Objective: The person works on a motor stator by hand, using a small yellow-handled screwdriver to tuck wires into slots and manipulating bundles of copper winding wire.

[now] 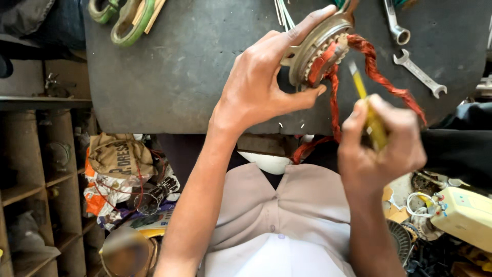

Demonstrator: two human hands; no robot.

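My left hand [264,82] grips a round metal motor stator [319,48] with wound coils, held tilted over the dark workbench [174,66]. Red-orange twisted wire [382,72] trails from the stator down past the bench edge. My right hand [382,143] is closed around a yellow-handled tool [370,115], its tip pointing up toward the coils, just below and right of the stator.
Two spanners [417,72] lie on the bench at the upper right, green rings [130,20] at the upper left. Wooden shelves [36,174] stand at the left, with bags and clutter on the floor. A cream plastic box [466,213] sits at the lower right.
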